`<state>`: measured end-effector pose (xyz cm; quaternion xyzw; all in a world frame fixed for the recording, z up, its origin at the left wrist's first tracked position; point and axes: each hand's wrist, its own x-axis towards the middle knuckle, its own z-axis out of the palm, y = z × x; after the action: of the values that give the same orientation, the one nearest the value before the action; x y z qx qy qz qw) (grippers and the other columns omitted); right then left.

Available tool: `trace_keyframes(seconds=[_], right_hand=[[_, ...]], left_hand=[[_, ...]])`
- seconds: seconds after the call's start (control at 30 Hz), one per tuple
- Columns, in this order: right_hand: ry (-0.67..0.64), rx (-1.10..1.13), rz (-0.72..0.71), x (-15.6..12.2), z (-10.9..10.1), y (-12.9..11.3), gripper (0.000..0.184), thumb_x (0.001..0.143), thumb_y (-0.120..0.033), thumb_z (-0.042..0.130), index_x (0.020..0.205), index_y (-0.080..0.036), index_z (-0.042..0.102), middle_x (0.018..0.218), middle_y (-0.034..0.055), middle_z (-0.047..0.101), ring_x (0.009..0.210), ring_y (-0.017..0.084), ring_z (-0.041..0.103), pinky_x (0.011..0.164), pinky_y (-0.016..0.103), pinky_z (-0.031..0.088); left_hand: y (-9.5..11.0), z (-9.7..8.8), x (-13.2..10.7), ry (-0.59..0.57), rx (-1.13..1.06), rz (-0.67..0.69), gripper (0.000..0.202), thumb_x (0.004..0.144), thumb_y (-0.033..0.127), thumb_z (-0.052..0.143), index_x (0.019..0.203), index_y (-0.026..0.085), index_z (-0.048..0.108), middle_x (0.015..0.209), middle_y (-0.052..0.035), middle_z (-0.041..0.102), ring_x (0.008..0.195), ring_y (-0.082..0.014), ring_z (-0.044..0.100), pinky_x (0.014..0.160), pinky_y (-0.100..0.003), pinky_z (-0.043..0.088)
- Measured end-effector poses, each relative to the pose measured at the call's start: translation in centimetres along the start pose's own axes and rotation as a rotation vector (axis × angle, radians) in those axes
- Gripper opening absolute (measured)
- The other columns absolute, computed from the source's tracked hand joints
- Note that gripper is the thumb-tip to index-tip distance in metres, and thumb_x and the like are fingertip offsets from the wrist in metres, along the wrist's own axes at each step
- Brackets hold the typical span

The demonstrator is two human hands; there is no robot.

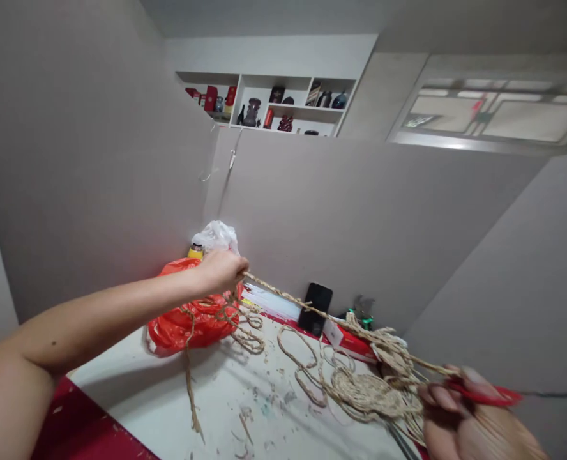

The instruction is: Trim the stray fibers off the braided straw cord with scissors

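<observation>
A tan braided cord [283, 294] is stretched across the view between my hands. My left hand [222, 271] is closed around its far left end, above the red plastic bag, and loose tan strands hang below it. At the lower right, my right hand [477, 418] pinches the cord's other end. Also in my right hand is a slim red piece [497, 395] with a thin grey shaft pointing right; its exact kind is unclear. Beside that hand lies a heap of coiled tan cord [374, 393].
A red plastic bag [182, 329] and a white bag [216, 236] stand at the left by the partition. A black phone [318, 300] leans at the back, near a red box [355, 345] and a green-handled tool [366, 321]. Fibre scraps dot the white board [264, 434].
</observation>
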<state>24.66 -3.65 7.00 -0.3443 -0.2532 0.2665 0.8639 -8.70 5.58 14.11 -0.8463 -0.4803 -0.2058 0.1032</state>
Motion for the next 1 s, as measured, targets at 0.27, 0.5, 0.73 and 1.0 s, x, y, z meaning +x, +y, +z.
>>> trace_keyframes(seconds=[0.27, 0.5, 0.73, 1.0], right_hand=[[-0.092, 0.133, 0.196, -2.9, 1.7, -0.1, 0.033, 0.054, -0.013, 0.079, 0.063, -0.018, 0.047, 0.057, -0.0096, 0.04, 0.045, 0.002, 0.033, 0.037, 0.012, 0.035], [-0.148, 0.176, 0.292, -4.5, 2.7, 0.0, 0.04, 0.053, -0.013, 0.08, 0.064, -0.019, 0.042, 0.053, -0.0125, 0.037, 0.04, 0.002, 0.031, 0.038, 0.015, 0.033], [-0.163, 0.171, 0.277, -5.1, 2.9, 0.5, 0.038, 0.053, -0.016, 0.081, 0.067, -0.019, 0.046, 0.055, -0.0122, 0.04, 0.043, 0.002, 0.036, 0.04, 0.015, 0.033], [-0.149, 0.178, 0.249, -4.8, 2.7, 0.1, 0.038, 0.052, -0.014, 0.081, 0.066, -0.018, 0.046, 0.058, -0.0106, 0.041, 0.044, 0.002, 0.034, 0.041, 0.015, 0.035]], left_hand=[[-0.6, -8.4, 2.5, 0.15, 0.26, 0.071, 0.022, 0.087, 0.018, 0.042, 0.091, 0.018, 0.063, 0.077, -0.0091, 0.066, 0.076, -0.0208, 0.061, 0.068, -0.032, 0.038], [-1.8, -13.6, 3.7, 0.375, 0.479, 0.192, 0.031, 0.09, 0.036, 0.04, 0.093, 0.016, 0.064, 0.086, -0.0126, 0.066, 0.09, -0.028, 0.063, 0.079, -0.041, 0.038], [-3.2, -11.8, 4.5, 0.146, 0.035, -0.248, 0.038, 0.086, 0.048, 0.047, 0.078, 0.018, 0.067, 0.071, -0.0077, 0.068, 0.073, -0.0228, 0.066, 0.07, -0.034, 0.045], [-1.4, -9.9, 6.7, 0.135, -0.651, -0.296, 0.034, 0.094, 0.042, 0.038, 0.104, 0.016, 0.058, 0.082, -0.0082, 0.068, 0.062, -0.0145, 0.067, 0.062, -0.028, 0.052]])
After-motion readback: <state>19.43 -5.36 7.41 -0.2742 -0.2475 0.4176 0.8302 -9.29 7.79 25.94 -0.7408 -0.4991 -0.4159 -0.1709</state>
